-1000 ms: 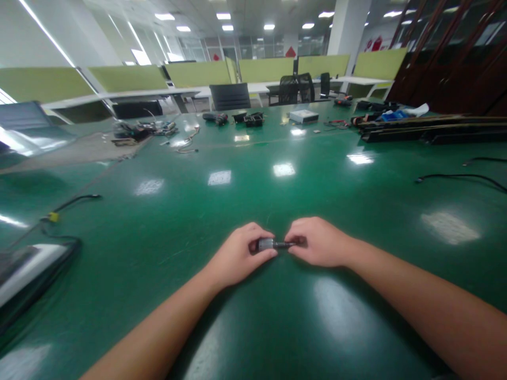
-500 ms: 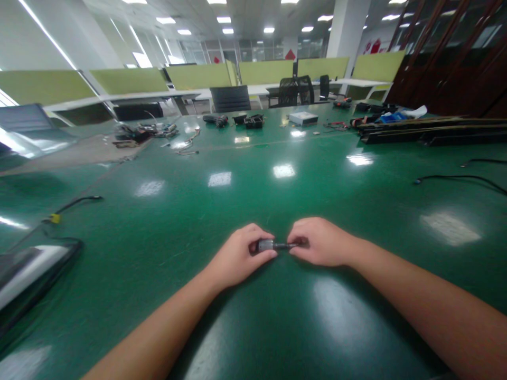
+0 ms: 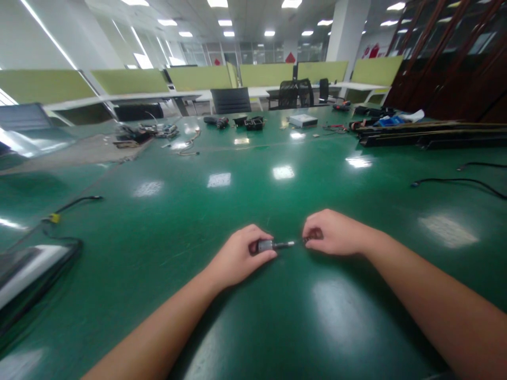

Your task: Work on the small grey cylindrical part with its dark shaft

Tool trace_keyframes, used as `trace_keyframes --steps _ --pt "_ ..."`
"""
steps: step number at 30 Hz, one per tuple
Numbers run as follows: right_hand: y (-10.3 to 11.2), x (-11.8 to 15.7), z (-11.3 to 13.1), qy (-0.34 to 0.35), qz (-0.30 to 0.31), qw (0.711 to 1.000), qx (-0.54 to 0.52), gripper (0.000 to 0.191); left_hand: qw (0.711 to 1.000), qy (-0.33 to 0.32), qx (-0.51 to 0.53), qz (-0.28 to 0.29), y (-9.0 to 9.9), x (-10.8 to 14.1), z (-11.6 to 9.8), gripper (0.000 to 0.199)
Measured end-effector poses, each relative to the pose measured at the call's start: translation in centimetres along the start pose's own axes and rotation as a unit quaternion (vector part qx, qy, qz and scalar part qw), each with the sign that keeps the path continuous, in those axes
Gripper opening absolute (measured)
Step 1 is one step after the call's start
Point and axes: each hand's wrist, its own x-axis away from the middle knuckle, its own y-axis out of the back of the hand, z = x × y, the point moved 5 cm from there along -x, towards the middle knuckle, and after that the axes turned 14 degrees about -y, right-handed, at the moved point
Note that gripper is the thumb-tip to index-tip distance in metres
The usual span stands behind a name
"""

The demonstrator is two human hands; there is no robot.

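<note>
Between the thumb and fingers of my left hand (image 3: 247, 248) lies a small grey cylinder with a thin shaft (image 3: 266, 245), low over the table. Its shaft points right and ends in a bright metal tip; my palm side hides the other end. A short way right of that tip is my right hand (image 3: 330, 232), its thumb and fingers pinched together. Something small and dark shows at those fingertips, too small and blurred to name. A gap separates the right fingertips from the shaft.
The glossy green table (image 3: 190, 211) spreads all round. At left lie a black-and-white device (image 3: 35, 269) and a black cable (image 3: 81, 199); another cable (image 3: 455, 180) is at right. Farther back are a cluttered pile (image 3: 146, 132), a silver box (image 3: 303, 121) and long dark bars (image 3: 431, 134).
My right hand has moved right and slightly up, off the shaft, baring its bright tip. My left hand stays in place around the grey cylinder.
</note>
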Motion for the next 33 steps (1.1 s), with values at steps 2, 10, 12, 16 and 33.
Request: trace_keyframes --steps 2,10,12,16,33 --pt "0.0 -0.1 0.3 0.003 -0.008 1.0 -0.005 0.012 1.0 -0.003 0.0 0.001 0.1 0.1 -0.1 0.023" --pt "-1.4 -0.5 1.3 0.03 -0.046 0.998 -0.005 0.009 1.0 -0.018 -0.002 0.0 0.0 -0.5 -0.2 0.024" --pt "-1.5 -0.6 1.0 0.033 -0.063 0.997 0.002 0.008 1.0 -0.019 0.001 0.0 -0.2 -0.6 -0.1 0.024" --pt "-2.1 -1.0 1.1 0.039 -0.064 0.997 -0.025 0.01 1.0 -0.029 0.008 0.009 -0.7 -1.2 -0.3 0.025" --pt "-3.1 -1.5 2.5 0.091 -0.08 0.992 -0.047 0.008 0.997 -0.056 -0.046 0.034 -1.5 -2.0 -0.7 0.024"
